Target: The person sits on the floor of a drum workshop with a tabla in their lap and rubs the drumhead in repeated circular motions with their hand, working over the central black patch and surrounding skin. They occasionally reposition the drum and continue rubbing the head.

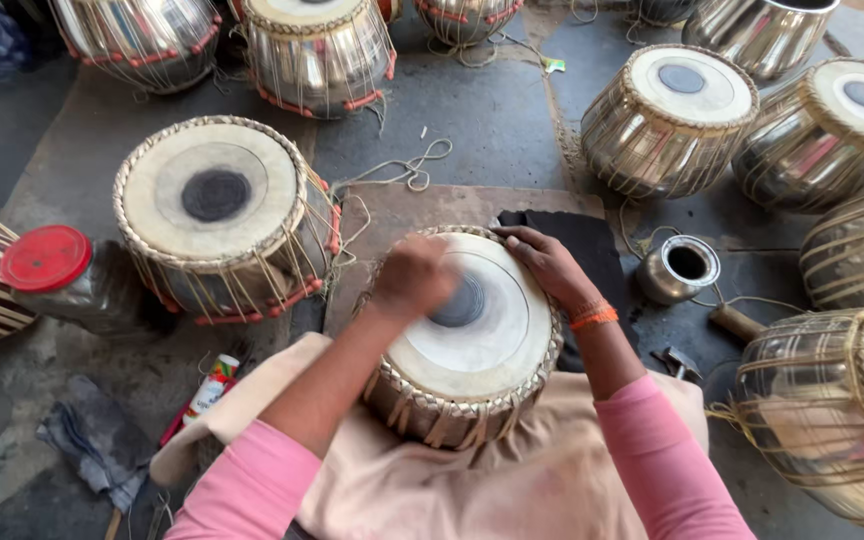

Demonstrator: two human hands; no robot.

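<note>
**Tabla drum worked on the lap, both hands on its skin**

A metal-bodied tabla drum [467, 340] is held on a beige cloth [512, 480] spread over the lap, near the bottom middle of the view, just in front of a brown mat [392, 205] laid on the grey floor [497, 110]. Its pale skin, with a dark round patch at the centre, is tilted slightly toward the camera.

The left hand [412, 278] is seen over the left part of the drumhead, blurred; the fingers appear curled in, but whether anything is gripped cannot be told. The right hand [550, 265] is laid flat and unclenched on the upper right rim of the same drum, fingers spread along the braided edge, nothing grasped. An orange thread band [594, 316] is worn on the right wrist, and pink sleeves [652, 450] cover both forearms.

A black cloth [592, 245] lies just beyond the drum, under the right hand. A larger drum [222, 215] with red-tipped lacing stands to the left on the floor, and a jar with a red lid [47, 258] lies just beside it. A small steel cup [680, 268] stands to the right, near a wooden-handled tool [735, 322]. More shiny metal drums [672, 115] are ranged along the far and right edges of the floor. A small tube [210, 390] and a grey rag [97, 440] lie at the lower left.
</note>
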